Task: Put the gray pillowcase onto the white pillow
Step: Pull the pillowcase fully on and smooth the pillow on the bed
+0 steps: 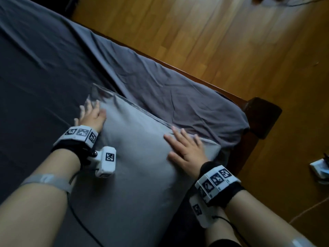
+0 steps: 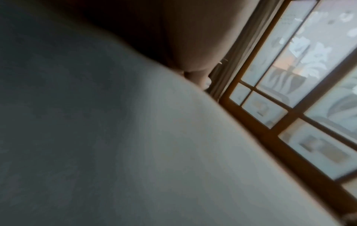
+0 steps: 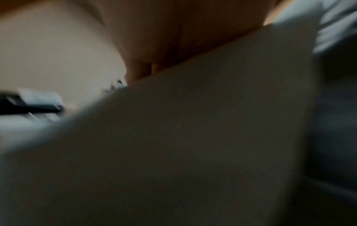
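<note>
The gray pillowcase (image 1: 138,157) covers a plump pillow lying on the bed, near the bed's right corner; no white of the pillow shows. My left hand (image 1: 91,113) lies with straight, spread fingers on the pillow's far left corner, blurred by motion. My right hand (image 1: 185,148) rests flat, fingers spread, on the pillow's right side near its seam. In both wrist views the gray fabric (image 2: 135,145) (image 3: 193,137) fills most of the picture, with the palm (image 2: 193,38) (image 3: 173,30) above it.
A dark gray sheet (image 1: 44,59) covers the bed, rumpled along its right edge (image 1: 178,97). The dark wooden bed corner post (image 1: 261,118) stands to the right. Wooden floor (image 1: 231,41) lies beyond, with a white power strip (image 1: 320,168). A window frame (image 2: 289,107) shows in the left wrist view.
</note>
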